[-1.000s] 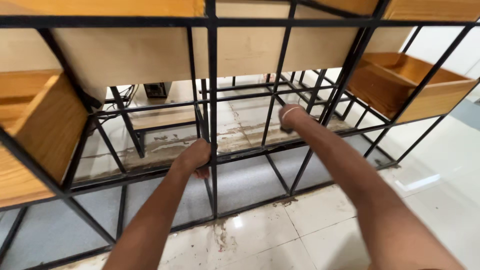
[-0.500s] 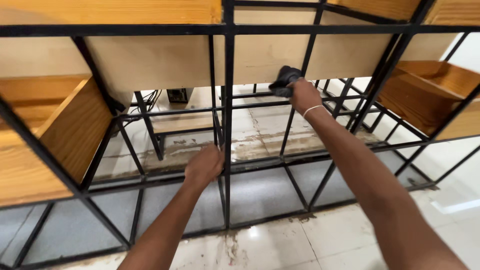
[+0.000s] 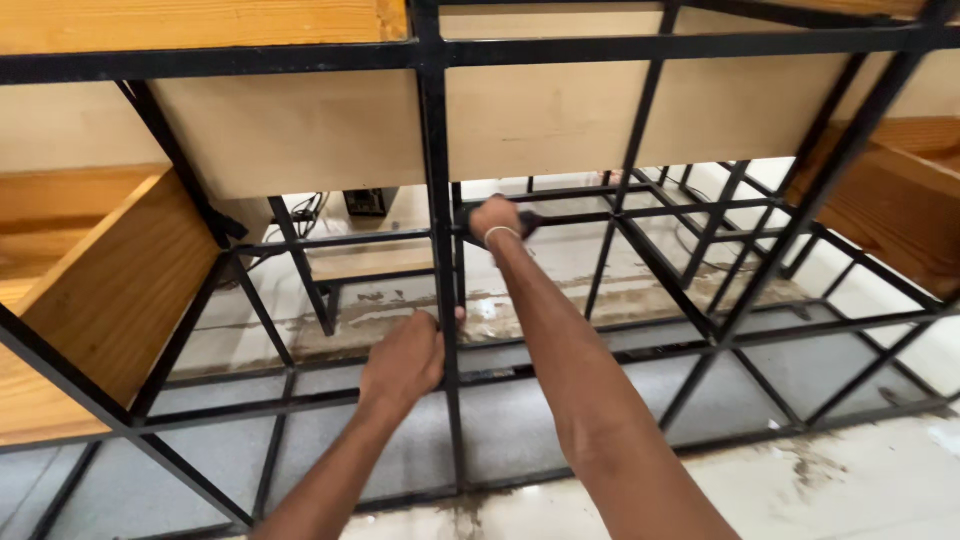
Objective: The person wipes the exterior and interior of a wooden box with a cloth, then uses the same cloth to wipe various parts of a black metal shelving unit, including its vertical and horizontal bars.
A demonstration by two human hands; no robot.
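A black metal shelf frame (image 3: 437, 160) fills the view, with wooden boxes set in its upper cells. My left hand (image 3: 405, 360) grips the front upright bar of the frame at mid height. My right hand (image 3: 495, 220) reaches through the frame to a rear horizontal bar and is closed on a dark cloth (image 3: 527, 222) pressed against that bar. A thin band sits on my right wrist.
A wooden box (image 3: 110, 290) sits in the left cell and another wooden box (image 3: 900, 210) at the right. Light wooden panels (image 3: 290, 130) hang across the upper cells. The tiled floor (image 3: 850, 480) below is stained. A small black device with cables (image 3: 365, 202) lies behind the frame.
My right hand with the dark cloth has moved left along the rear bar, closer to the central upright. My left hand has stayed on the front upright. The view shifted right.
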